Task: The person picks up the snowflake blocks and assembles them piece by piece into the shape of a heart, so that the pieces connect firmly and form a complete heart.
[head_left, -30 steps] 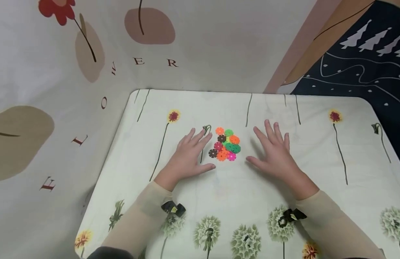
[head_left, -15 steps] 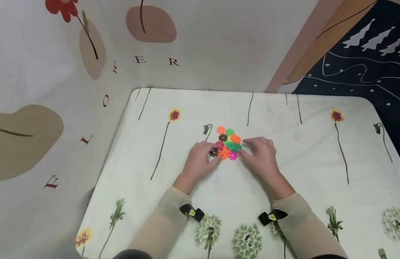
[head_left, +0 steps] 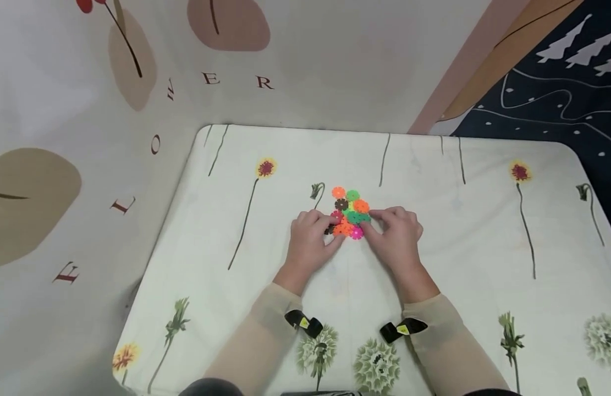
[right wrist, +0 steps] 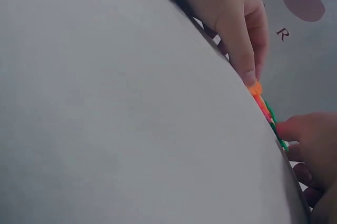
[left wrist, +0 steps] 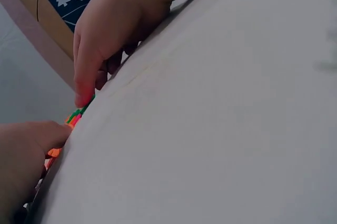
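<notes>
Several flat, notched plastic discs in orange, green, pink and brown lie in a small heap mid-table in the head view. My left hand (head_left: 307, 242) is at the heap's left side, its thumb and forefinger pinching an orange notched disc (head_left: 342, 227). That orange disc (right wrist: 255, 88) shows at the left fingertips in the right wrist view. From the other side, my right hand (head_left: 397, 239) pinches a dark green notched disc (head_left: 356, 217) between thumb and forefinger. A brown disc (head_left: 341, 204) lies above them, and a pink disc (head_left: 356, 233) between the hands. The left fingers partly cover another brown disc.
A white cloth with printed flowers covers the table (head_left: 265, 220). Behind it and to the left hangs a pale printed fabric wall (head_left: 335, 82); a dark fabric with white trees (head_left: 543, 104) is at the right. Black wrist cameras sit on both sleeves.
Both hands have come inward from spread-fingered positions beside the heap. Their fingers have bent and taken hold of discs. The head view has tilted slightly downward.
</notes>
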The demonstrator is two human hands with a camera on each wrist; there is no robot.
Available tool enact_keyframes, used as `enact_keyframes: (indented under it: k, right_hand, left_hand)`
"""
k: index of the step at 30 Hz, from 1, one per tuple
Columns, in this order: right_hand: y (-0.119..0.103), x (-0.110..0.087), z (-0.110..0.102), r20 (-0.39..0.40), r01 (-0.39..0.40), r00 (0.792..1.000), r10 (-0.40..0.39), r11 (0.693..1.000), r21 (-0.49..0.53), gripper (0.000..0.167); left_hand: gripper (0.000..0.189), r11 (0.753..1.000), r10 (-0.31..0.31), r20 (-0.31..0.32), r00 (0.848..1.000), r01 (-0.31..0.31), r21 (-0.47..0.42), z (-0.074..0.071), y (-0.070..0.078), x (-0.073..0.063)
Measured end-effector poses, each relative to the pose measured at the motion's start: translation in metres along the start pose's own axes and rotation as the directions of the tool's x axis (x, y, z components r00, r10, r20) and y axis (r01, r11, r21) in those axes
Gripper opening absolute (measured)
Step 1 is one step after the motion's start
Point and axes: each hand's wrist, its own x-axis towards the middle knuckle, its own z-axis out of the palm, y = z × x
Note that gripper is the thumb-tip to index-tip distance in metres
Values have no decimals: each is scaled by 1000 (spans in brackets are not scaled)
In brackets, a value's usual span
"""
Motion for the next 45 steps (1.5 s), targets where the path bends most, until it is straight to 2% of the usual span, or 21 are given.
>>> enact_keyframes:
  k: [4,9,16,20,24,30,34,39,41,45]
  right_hand:
    - [-1,1,3,-10,24,1000,-24,1000,-10,37]
    - [2,-1,4,-34,36,999,-36,999,4,35]
    - [4,-1,3,-99,58,994,-50,995,84,25]
    - [4,2,1,-140,78,988,-58,987,140,18]
    - [4,3,0,-159,65,987,-37,982,179,13]
    - [4,-1,3,-179,65,984,-23,970,235,12]
    - [3,-3,6,-217,142,973,-73,937,320,12]
    - [2,-8,11,-232,278,953,-196,869,409,15]
    - [3,-8,12,-226,319,944,-242,848,424,18]
    - [4,-8,13,-210,350,936,-284,823,448,18]
  left_hand:
    - [33,1000,18,-30,999,-18,-9,1,-4,-1]
    - [25,995,46,-63,997,-51,-88,2,-8,-1]
    - [13,979,76,-117,990,-97,-182,1,-8,4]
    - [10,971,42,-137,990,-72,-226,-1,-6,7]
    - [10,964,-1,-115,993,-29,-263,0,-4,9]
    - [12,956,-28,-97,995,-2,-294,2,-7,6]
    - [12,952,-34,-98,995,3,-307,3,-9,5]
    - [13,951,-32,-111,993,-4,-310,4,-11,4]
    - [13,949,-1,-116,993,-35,-313,4,-10,4]
    - [14,940,110,-114,987,-140,-311,5,-8,3]
